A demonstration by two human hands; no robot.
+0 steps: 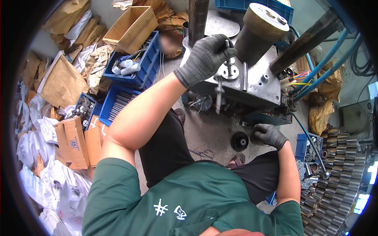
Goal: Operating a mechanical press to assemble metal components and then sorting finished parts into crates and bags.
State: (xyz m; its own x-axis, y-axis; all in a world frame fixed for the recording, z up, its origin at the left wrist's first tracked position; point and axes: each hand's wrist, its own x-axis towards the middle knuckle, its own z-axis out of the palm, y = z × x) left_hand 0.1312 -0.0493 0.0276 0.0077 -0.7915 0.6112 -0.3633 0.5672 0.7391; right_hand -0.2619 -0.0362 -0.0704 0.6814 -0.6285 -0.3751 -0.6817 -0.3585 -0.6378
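Note:
My left hand (210, 57), in a dark grey knitted glove, is closed around the upper part of a slim stepped metal shaft (229, 70). The shaft stands over a round pale flange with holes (227, 72) on the machine's steel top (256, 84). Just in front of the flange, a metal bar with a crosspiece (219, 96) points downward. Beside it on the steel top is a short steel rod (245, 76). My right hand (271, 135), gloved too, hangs low before the machine, fingers loosely bent and apart. Nearest to it is a black round part with a ringed centre (239, 141).
A thick steel cylinder (262, 33) and dark posts (198, 19) rise from the machine. Blue hoses (328, 70) run at its right. Blue crates of rods (118, 102) and cardboard boxes (71, 142) stand left. Stacked metal tubes (338, 169) fill the right.

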